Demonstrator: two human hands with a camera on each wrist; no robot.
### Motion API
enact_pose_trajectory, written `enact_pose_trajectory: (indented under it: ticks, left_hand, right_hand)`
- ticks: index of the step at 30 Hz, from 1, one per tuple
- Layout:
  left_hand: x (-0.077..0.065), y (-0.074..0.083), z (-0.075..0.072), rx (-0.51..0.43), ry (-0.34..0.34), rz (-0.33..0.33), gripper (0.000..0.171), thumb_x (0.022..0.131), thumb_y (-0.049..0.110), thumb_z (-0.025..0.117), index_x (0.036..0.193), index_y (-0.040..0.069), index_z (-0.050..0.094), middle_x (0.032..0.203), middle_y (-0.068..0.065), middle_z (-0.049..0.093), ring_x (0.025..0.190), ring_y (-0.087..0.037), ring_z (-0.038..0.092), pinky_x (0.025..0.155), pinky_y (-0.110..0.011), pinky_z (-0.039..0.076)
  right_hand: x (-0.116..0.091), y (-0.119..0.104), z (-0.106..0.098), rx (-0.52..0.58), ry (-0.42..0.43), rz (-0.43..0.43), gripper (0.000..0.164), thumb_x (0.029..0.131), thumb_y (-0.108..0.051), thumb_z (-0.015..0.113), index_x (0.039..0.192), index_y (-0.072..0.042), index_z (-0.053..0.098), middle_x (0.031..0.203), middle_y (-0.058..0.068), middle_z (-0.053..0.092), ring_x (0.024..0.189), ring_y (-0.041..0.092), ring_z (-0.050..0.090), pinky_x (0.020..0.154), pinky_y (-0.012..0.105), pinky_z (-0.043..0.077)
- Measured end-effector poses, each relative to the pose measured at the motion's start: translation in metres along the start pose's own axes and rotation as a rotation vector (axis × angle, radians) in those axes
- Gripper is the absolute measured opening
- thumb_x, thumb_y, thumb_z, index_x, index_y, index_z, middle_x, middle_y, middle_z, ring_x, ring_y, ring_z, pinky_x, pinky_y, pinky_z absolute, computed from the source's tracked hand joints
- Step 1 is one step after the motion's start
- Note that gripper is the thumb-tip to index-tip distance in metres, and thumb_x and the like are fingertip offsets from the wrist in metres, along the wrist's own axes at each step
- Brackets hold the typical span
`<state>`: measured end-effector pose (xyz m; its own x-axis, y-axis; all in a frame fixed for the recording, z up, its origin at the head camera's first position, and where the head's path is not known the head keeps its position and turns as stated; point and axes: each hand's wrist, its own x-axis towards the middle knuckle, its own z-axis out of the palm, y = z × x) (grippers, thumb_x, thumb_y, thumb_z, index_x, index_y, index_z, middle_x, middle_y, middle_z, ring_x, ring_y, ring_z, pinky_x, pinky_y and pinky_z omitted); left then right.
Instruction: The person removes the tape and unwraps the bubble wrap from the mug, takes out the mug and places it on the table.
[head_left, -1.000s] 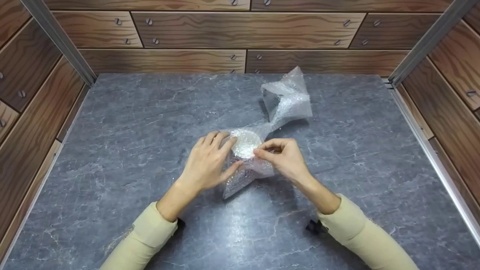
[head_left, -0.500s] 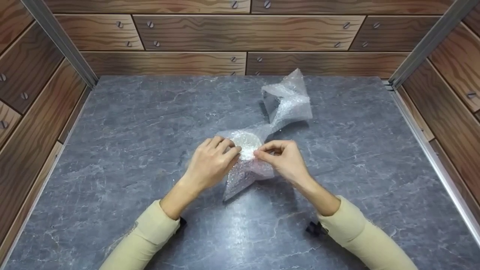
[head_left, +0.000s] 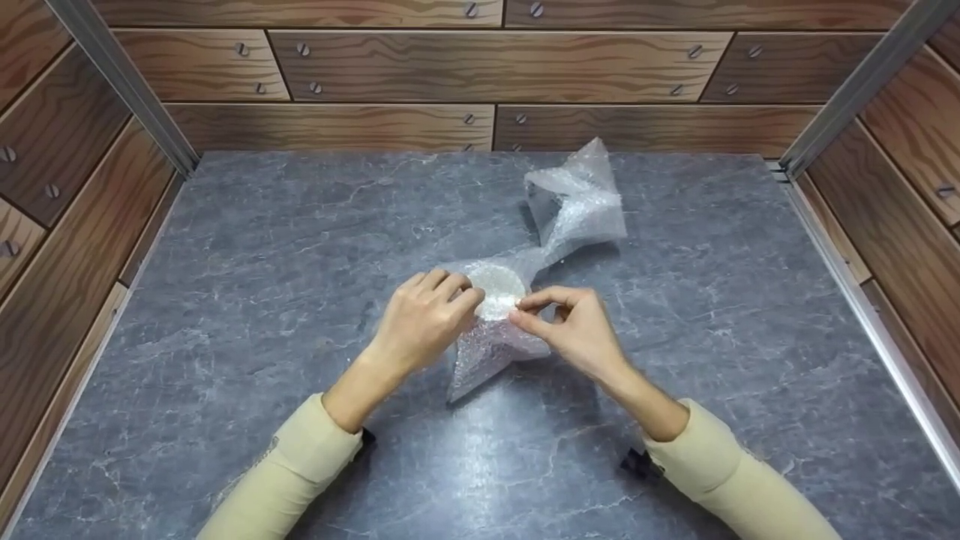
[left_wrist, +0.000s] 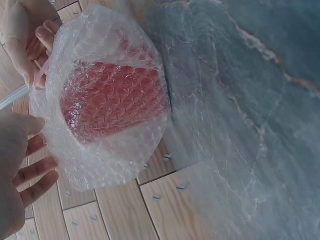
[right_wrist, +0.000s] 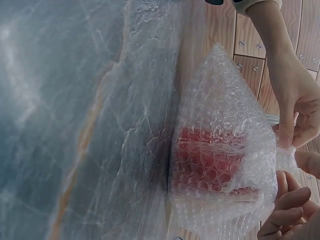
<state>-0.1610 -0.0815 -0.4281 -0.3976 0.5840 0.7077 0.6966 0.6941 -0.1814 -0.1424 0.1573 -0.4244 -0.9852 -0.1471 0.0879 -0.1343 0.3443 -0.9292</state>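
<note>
In the head view, bubble wrap [head_left: 491, 352] surrounds a round-topped thing standing on the table. A red body [left_wrist: 117, 100] shows through the wrap in the left wrist view; its kind is hidden. My left hand [head_left: 424, 322] lies at the upper left of the bundle, its curled fingers at the wrap's top; its fingertips are partly hidden in the head view. Across from it, my right hand [head_left: 581, 330] pinches wrap at the right of the round top between thumb and forefinger. Thumb and fingers of the left hand [right_wrist: 292, 100] close on wrap in the right wrist view.
A twisted strip joins the bundle to a second bubble-wrapped bundle [head_left: 577, 199] farther back on the right. The grey marbled table [head_left: 262, 247] ends at wood-patterned walls [head_left: 495, 64] and metal frame posts [head_left: 862, 82].
My left hand's fingers have drawn in, and its thumb, spread out before, has moved under them. My right hand stays at the same spot with a slight shift. The wrapped bundles barely move.
</note>
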Motion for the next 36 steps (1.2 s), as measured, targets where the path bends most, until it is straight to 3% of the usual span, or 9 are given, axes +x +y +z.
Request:
enact_pose_trajectory:
  ticks: [6, 18, 29, 36]
  left_hand:
    - [0.004, -0.002, -0.001, -0.004, 0.017, -0.004, 0.018, 0.082, 0.008, 0.085, 0.095, 0.015, 0.074, 0.089, 0.001, 0.075, 0.076, -0.015, 0.067, 0.062, -0.024, 0.057]
    - [0.011, -0.008, -0.007, -0.015, 0.023, -0.008, 0.012, 0.085, 0.010, 0.082, 0.092, 0.015, 0.074, 0.087, 0.001, 0.075, 0.072, -0.015, 0.063, 0.059, -0.024, 0.055]
    - [0.023, -0.016, -0.007, -0.001, 0.000, -0.001, 0.006, 0.090, 0.011, 0.079, 0.090, 0.014, 0.074, 0.084, 0.001, 0.073, 0.070, -0.015, 0.062, 0.057, -0.024, 0.054]
    - [0.029, -0.025, -0.005, -0.063, -0.002, -0.040, 0.003, 0.093, 0.013, 0.077, 0.090, 0.013, 0.076, 0.083, 0.000, 0.073, 0.069, -0.017, 0.062, 0.058, -0.026, 0.056]
  right_hand:
    - [-0.004, 0.001, -0.002, -0.043, 0.007, -0.040, 0.021, 0.082, -0.015, 0.091, 0.098, -0.006, 0.082, 0.096, 0.013, 0.081, 0.049, 0.000, 0.038, 0.045, 0.015, 0.031]
    - [-0.009, 0.005, -0.002, -0.268, 0.053, -0.081, 0.025, 0.079, -0.016, 0.092, 0.102, -0.013, 0.083, 0.095, 0.006, 0.076, 0.056, 0.001, 0.043, 0.051, 0.015, 0.036]
    - [-0.012, 0.010, -0.006, -0.295, 0.073, -0.099, 0.028, 0.080, -0.019, 0.093, 0.106, -0.014, 0.083, 0.096, 0.012, 0.072, 0.056, 0.001, 0.041, 0.052, 0.016, 0.036]
    - [-0.013, 0.012, -0.007, -0.312, 0.088, -0.109, 0.029, 0.080, -0.023, 0.093, 0.106, -0.017, 0.083, 0.096, 0.008, 0.072, 0.058, 0.003, 0.043, 0.054, 0.017, 0.036]
